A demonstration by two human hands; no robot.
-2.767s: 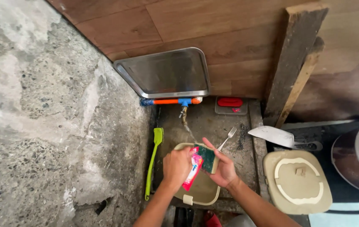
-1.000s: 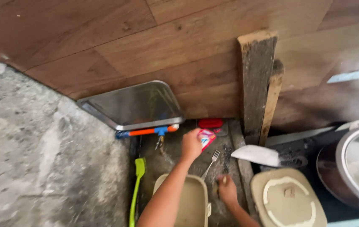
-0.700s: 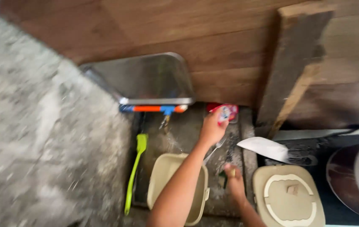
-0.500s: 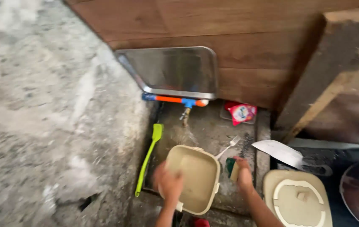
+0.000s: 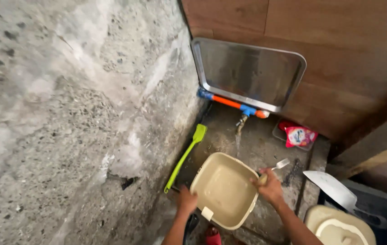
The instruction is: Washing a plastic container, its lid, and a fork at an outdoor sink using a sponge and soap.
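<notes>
A square, beige plastic container with rounded corners (image 5: 224, 190) sits tilted on the wet, dark concrete floor of a wash bay (image 5: 266, 149), its smooth hollow facing up and a small latch tab at its near rim. The left hand (image 5: 186, 200) grips the container's near-left rim, fingers curled over the edge and closed on it. The right hand (image 5: 270, 187) presses at the container's right rim, fingers bunched around a small pale object that only partly shows, possibly a sponge; what it is cannot be told with certainty.

A thin stream of water falls from a metal tap (image 5: 240, 122) fed by an orange and blue pipe (image 5: 232, 102), landing just beyond the container's far rim. Above the pipe a rectangular, shiny stainless-steel tray (image 5: 248, 72) leans against brown wood-grain wall panels (image 5: 338, 41). A long, lime-green silicone spatula (image 5: 186, 156) lies left of the container, against the rough, pitted grey concrete wall (image 5: 66, 113). A metal fork (image 5: 279, 165) lies just beyond the right hand. A red and white sachet (image 5: 298, 135) rests in the back corner. A broad steel cleaver blade (image 5: 332, 190) and a beige plastic lid (image 5: 338, 227) lie to the right.
</notes>
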